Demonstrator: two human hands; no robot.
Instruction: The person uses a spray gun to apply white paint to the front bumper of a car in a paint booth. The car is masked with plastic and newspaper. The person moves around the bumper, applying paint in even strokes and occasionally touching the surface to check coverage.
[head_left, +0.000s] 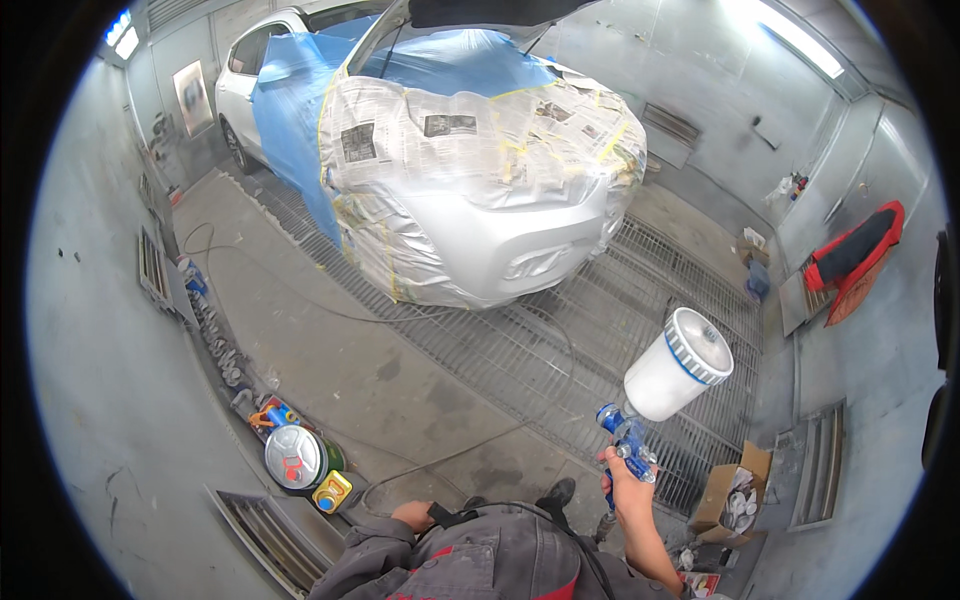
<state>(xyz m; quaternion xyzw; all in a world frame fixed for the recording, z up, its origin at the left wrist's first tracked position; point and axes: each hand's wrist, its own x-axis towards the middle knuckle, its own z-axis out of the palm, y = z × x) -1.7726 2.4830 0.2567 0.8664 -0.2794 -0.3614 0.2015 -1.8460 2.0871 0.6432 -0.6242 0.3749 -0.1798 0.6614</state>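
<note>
Wrapped closed around a blue spray gun (pixel 627 440), the right hand (pixel 632 490) held it out ahead — a white cup (pixel 665 378) was mounted on it, against the floor grating (pixel 690 268). The left hand (pixel 412 515) was low by a black strap (pixel 447 516); its grip could not be told. Beyond, well apart, stood a car (pixel 490 245), partly masked with newspaper (pixel 400 135).
</note>
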